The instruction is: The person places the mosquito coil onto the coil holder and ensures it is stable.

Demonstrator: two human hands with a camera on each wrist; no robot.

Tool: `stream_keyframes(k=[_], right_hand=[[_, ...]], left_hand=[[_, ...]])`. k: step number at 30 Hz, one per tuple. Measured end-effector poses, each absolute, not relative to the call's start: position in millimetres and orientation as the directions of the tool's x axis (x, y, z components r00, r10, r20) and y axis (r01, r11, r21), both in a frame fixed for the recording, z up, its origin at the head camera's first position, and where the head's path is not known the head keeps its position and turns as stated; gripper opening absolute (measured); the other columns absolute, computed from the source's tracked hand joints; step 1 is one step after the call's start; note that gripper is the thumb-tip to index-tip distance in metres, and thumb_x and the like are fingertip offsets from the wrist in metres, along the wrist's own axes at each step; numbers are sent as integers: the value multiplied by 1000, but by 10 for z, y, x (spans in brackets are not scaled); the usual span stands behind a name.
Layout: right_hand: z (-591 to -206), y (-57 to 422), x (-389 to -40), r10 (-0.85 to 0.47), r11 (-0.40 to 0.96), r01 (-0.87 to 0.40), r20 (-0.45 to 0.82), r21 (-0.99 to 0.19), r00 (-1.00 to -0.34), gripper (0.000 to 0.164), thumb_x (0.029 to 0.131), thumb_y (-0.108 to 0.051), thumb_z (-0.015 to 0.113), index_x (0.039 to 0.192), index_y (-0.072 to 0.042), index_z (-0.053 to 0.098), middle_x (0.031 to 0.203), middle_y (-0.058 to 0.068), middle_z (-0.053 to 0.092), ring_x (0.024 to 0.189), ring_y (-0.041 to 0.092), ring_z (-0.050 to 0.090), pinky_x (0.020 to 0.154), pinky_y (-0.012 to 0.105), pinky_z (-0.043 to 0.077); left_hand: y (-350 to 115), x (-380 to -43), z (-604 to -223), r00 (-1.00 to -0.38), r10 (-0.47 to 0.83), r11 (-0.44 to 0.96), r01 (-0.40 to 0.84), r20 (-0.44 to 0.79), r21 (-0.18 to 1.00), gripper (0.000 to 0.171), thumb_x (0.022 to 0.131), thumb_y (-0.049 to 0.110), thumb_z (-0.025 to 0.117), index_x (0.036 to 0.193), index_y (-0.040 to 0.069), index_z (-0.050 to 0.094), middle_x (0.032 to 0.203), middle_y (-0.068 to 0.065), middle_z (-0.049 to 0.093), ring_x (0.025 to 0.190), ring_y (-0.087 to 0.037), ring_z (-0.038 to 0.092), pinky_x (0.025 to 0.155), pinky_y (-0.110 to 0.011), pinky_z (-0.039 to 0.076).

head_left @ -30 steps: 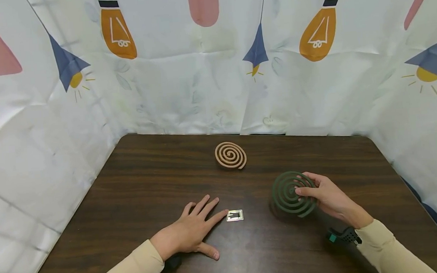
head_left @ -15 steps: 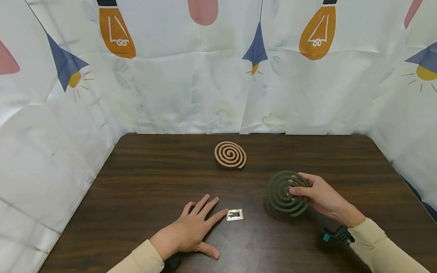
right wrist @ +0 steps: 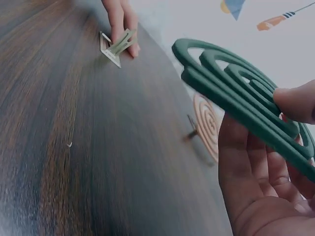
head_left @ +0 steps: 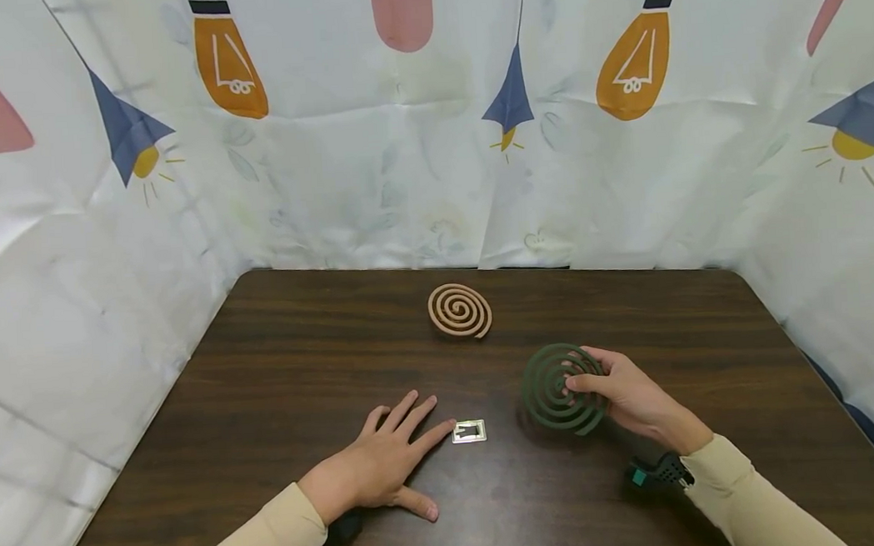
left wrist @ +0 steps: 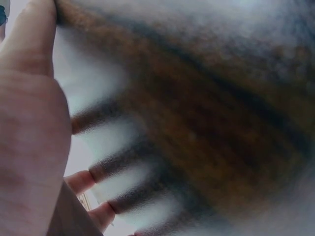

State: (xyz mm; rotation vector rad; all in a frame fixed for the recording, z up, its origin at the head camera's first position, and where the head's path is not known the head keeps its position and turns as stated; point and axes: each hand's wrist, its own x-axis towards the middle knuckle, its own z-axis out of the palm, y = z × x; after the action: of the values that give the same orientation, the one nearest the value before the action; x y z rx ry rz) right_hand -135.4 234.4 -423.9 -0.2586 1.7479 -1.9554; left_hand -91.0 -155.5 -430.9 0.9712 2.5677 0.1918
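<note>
Curtained booth (head_left: 54,280) — bulb-printed cloth (head_left: 371,185)

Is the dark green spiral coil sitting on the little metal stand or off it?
Off. The right grip holds the dark green spiral coil in the air, apart from the small silver metal stand.

Far coil (head_left: 459,310) behind stand (right wrist: 117,47), near coil (head_left: 553,389) right.

Held up clear of the desk (head_left: 284,357), over its right half: a dark green coil (right wrist: 241,114), flat spiral with open gaps, tilted, pinched near its center by the right fingers (right wrist: 236,147). Lying about midway between the left and right edges: a small metal stand (right wrist: 120,46), rectangular, prong bent upward, touched by the left fingers (head_left: 434,438).
</note>
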Motion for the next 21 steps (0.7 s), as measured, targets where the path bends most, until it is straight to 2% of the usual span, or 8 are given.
stream_keyframes(k=[8,15,17,21], right_hand=[[-4252,2263,-1385,-495,-63,252,-189,-966,-848,41,101,-2,62,139,-7,48,107,-9,72,93,5,72,80,23,59],[-4265,2185,-1410,-487,-77,262,-193,-962,-852,61,101,-3,63,153,3,31,110,-8,71,92,6,71,83,24,60],[-4270,2157,-1423,-481,-74,262,-195,-962,-855,59,101,-4,63,152,2,34,110,-7,71,92,5,71,84,24,60],[-4275,2103,-1453,-482,-80,256,-187,-963,-856,41,102,-6,63,139,-3,48,107,-7,71,91,5,71,83,25,61]], left_hand=[[-1557,-907,-4309,-683,661,751,600,-312,277,110,78,81,63,167,33,19,176,-11,10,163,-40,10,119,-68,26],[-1553,-902,-4306,-681,662,750,598,-314,283,109,79,80,63,167,34,19,176,-10,11,164,-39,9,120,-68,26],[-1554,-903,-4303,-682,660,751,598,-314,280,109,78,80,63,167,35,19,176,-10,11,164,-39,9,119,-67,26],[-1555,-909,-4292,-684,659,753,598,-315,276,108,79,80,63,166,35,19,176,-10,10,164,-39,8,120,-67,26]])
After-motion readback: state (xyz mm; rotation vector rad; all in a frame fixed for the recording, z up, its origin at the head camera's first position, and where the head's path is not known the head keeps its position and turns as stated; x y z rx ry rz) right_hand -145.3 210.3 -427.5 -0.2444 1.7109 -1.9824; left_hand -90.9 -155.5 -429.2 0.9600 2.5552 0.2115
